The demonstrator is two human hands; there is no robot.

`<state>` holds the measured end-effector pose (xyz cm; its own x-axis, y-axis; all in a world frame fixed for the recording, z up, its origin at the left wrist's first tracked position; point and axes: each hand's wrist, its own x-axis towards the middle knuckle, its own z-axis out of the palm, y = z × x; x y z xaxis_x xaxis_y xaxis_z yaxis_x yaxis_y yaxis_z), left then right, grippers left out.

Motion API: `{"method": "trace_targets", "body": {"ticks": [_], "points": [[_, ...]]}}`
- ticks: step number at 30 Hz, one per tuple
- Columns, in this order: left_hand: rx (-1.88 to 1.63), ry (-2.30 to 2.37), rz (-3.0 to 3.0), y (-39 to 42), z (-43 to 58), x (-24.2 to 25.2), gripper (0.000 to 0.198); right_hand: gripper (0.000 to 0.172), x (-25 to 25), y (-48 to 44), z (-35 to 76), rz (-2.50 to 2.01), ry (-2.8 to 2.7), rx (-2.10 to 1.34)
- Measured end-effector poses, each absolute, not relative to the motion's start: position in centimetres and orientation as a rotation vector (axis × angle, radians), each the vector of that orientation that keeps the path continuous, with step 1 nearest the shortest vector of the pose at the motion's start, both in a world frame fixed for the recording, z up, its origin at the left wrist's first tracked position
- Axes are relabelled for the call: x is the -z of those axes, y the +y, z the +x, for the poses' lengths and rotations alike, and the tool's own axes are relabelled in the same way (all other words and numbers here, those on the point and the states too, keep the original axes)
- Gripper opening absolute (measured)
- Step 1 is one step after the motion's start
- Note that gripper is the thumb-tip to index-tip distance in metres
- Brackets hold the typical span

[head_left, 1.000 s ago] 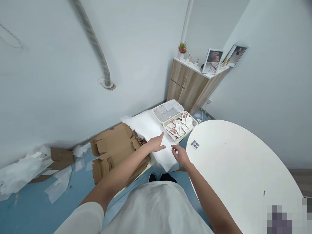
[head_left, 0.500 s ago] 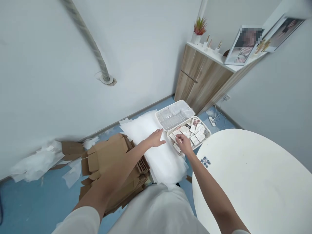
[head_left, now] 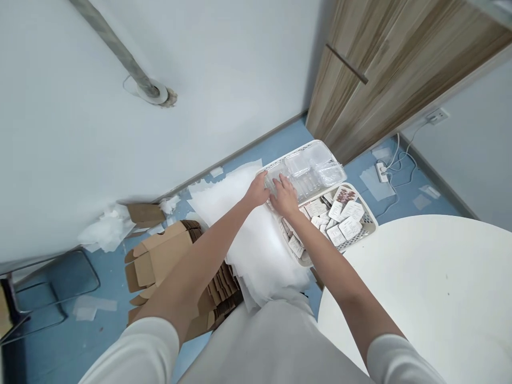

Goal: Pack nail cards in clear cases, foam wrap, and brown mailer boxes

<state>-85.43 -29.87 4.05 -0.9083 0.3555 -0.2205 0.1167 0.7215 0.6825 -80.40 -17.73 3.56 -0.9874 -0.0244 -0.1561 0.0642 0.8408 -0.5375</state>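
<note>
My left hand [head_left: 257, 190] is at the near-left end of a white basket [head_left: 276, 160] filled with clear plastic boxes [head_left: 306, 184]. Its thumb and fingers are apart at the basket's edge. Just to its right, my right hand [head_left: 285, 198] reaches over the same boxes with fingers spread; I see nothing held in it. Below it stands a second white basket [head_left: 370, 230], full of white printed cards [head_left: 350, 228], one with reddish nail-shaped pieces [head_left: 346, 194] on top. White foam sheets [head_left: 256, 240] lie stacked under and beside my forearms.
Flattened cardboard boxes [head_left: 164, 253] are stacked at left, partly behind my left arm. A round white table [head_left: 424, 288] fills the right. A power strip [head_left: 382, 172] with cables lies on the blue floor near a wooden cabinet [head_left: 380, 69]. A folding chair [head_left: 60, 282] is far left.
My right hand has moved from the card basket to the basket of clear boxes, its pinched fingers now spread. My left hand has come to that basket's edge. The view has tilted down.
</note>
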Motion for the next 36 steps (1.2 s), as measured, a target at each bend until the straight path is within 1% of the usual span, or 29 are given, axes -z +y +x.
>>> {"method": "trace_targets", "body": {"ticks": [3,6,10,13,16,20,23,27,31,33,36], "points": [[-1.014,2.599,0.352,-29.7,-85.9,-3.6,0.064,0.053,-3.0,-17.4,-80.9,-0.041,2.882,0.796],[-0.985,2.604,0.298,-29.5,-86.0,-3.5,0.063,0.051,-2.9,-16.9,-80.7,-0.129,2.924,0.796],[-0.872,2.601,0.340,-29.2,-86.1,-4.0,0.060,0.043,-3.2,-16.7,-80.5,-0.137,2.908,0.791],[-0.716,2.654,0.339,-29.1,-85.9,-4.5,0.052,0.035,-3.4,-16.5,-80.2,-0.113,2.901,0.818],[-0.633,2.710,0.306,-29.1,-85.8,-4.8,0.043,0.036,-3.4,-15.8,-79.6,-0.001,2.934,0.883],[-0.763,2.696,0.303,-29.1,-86.2,-4.6,0.041,0.050,-3.0,-14.8,-78.8,0.241,2.878,1.005],[-0.821,2.627,0.346,-28.7,-86.5,-4.2,0.039,0.059,-2.6,-14.5,-78.7,0.325,2.781,1.094],[-0.812,2.580,0.341,-28.1,-86.2,-3.8,0.039,0.065,-2.2,-14.9,-79.0,0.355,2.656,1.189],[-0.878,2.537,0.168,-28.1,-85.3,-3.7,0.039,0.071,-2.0,-15.2,-79.1,0.429,2.567,1.243],[-0.947,2.509,0.044,-28.3,-84.8,-3.7,0.036,0.070,-1.9,-15.3,-79.1,0.482,2.530,1.294],[-1.122,2.458,-0.147,-28.6,-83.9,-3.9,0.032,0.060,-2.1,-15.3,-79.0,0.575,2.534,1.469]]}}
